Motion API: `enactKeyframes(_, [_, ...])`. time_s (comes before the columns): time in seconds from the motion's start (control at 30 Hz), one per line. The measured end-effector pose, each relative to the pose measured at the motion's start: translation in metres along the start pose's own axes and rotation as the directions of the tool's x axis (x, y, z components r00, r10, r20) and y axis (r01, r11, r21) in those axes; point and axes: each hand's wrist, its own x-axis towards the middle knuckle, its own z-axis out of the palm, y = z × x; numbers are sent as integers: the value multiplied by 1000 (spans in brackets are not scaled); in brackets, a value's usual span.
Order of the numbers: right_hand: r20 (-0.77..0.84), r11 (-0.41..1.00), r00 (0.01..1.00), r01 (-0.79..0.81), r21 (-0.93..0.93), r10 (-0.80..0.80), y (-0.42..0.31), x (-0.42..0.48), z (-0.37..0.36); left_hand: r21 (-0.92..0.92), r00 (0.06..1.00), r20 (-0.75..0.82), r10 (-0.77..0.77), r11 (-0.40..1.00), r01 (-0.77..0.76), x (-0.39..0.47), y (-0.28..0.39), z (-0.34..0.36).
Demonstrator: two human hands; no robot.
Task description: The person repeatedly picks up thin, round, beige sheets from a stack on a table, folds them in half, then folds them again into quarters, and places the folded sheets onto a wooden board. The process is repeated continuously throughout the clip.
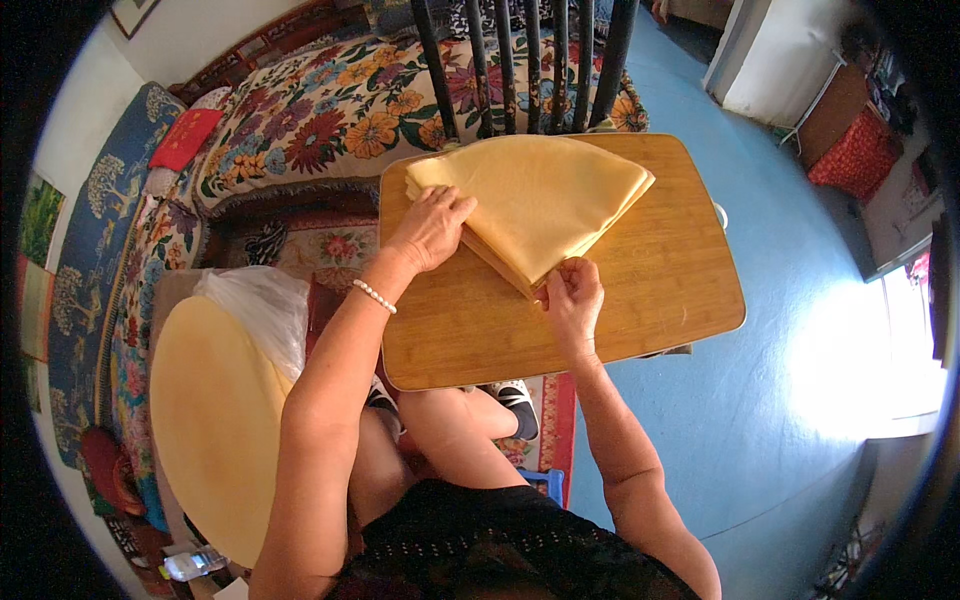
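Observation:
A stack of thin yellow sheets folded into a fan-shaped wedge (536, 195) lies on a small wooden-topped table (660, 277), its point towards me. My left hand (435, 225), with a pearl-like bracelet on the wrist, rests on the wedge's left edge and left corner. At the near point, my right hand (571, 300) pinches the tip between thumb and fingers. A large round, pale yellow stack (214, 420) stands beside my left arm, partly over clear plastic (262, 307).
Dark metal bars (532, 75) rise behind the table. A sofa with a floral cover (322, 127) is beyond and to the left, with a red item (186, 139) on it. A plastic bottle (193, 562) lies at lower left; blue floor (675, 420) extends right.

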Motion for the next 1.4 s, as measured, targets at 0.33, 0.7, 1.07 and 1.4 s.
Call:
enactKeyframes(0.33, [-47,944,997,40,-329,-59,-48,12,-18,-60,999,50,16,998,-13,0,2,-11])
enactKeyframes(0.7, [756,346,632,757,-554,-171,-53,41,6,79,981,-7,-192,978,192,29,-18,26])
enactKeyframes(1.07, [810,291,581,791,-538,-81,-53,41,7,-97,947,-15,-321,943,318,18,-22,26])
enactKeyframes(1.4, [358,-81,931,363,-928,71,-40,115,-29,153,772,-373,-514,787,598,-230,-6,-181])
